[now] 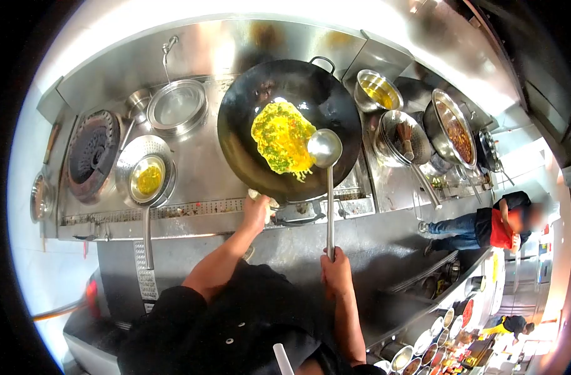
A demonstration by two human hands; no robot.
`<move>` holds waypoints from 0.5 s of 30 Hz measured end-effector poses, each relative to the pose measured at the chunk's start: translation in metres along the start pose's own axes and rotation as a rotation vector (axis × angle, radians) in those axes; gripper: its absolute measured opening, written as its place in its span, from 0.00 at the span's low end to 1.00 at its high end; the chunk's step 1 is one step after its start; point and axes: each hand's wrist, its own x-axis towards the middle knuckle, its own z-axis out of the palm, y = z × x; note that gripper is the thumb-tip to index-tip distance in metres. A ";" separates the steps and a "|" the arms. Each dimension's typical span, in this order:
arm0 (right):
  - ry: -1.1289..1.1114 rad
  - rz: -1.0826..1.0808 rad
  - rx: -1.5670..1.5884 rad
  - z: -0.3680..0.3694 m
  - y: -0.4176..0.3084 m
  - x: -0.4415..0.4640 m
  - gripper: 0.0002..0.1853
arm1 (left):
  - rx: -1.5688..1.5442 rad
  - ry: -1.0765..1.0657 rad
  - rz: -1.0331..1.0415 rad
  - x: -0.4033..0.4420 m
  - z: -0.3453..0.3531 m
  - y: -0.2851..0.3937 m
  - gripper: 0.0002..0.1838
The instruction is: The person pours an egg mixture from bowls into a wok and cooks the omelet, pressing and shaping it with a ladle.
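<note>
Holding a pale cloth (pixel 270 202) at the near rim of a black wok (pixel 240 109): left hand (pixel 255 214), fingers closed on the folds. Right hand (pixel 336 273): wrapped around the handle of a long metal ladle (pixel 325 149), whose round end overlaps the right edge of the egg; whether it touches cannot be told.

Egg (pixel 279 139): one sheet, yellow with green flecks, ragged at the near edge, lying inside the wok.

Desk (pixel 195 159): metal, with a perforated strip along its near side, bearing the following.

Left of the wok: one round burner (pixel 79 162), dark and uncovered; one wide basin (pixel 177 105) below a tap (pixel 170 44); one small pot (pixel 137 103) beside the basin; one long-handled strainer (pixel 128 161), with a cup (pixel 149 179) of yellow liquid set in it.

Right of the wok: one metal bowl (pixel 364 103) with yellow contents; one second strainer (pixel 421 139), a brown brush (pixel 406 139) resting in it; one large pan (pixel 435 120) with reddish-brown contents.

Further right: one person (pixel 504 222) in a red apron; below, rows of filled containers (pixel 403 357).
</note>
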 end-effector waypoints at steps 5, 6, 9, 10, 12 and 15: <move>0.024 -0.077 -0.049 0.004 0.001 0.006 0.14 | -0.018 -0.047 -0.082 0.002 -0.001 -0.008 0.11; 0.020 -0.061 -0.031 0.004 0.013 0.011 0.14 | -0.020 -0.040 -0.100 0.003 -0.001 -0.010 0.11; 0.009 0.044 0.017 0.003 -0.017 -0.003 0.14 | -0.079 -0.088 -0.122 -0.001 0.005 -0.009 0.06; 0.013 0.036 0.031 0.004 -0.016 -0.002 0.14 | -0.087 -0.098 -0.148 -0.001 0.007 -0.013 0.06; 0.017 0.023 0.058 0.003 -0.011 -0.002 0.14 | -0.105 -0.119 -0.180 -0.002 0.009 -0.023 0.08; 0.045 0.030 -0.007 0.000 -0.018 -0.008 0.12 | -0.114 -0.133 -0.217 -0.009 0.009 -0.036 0.11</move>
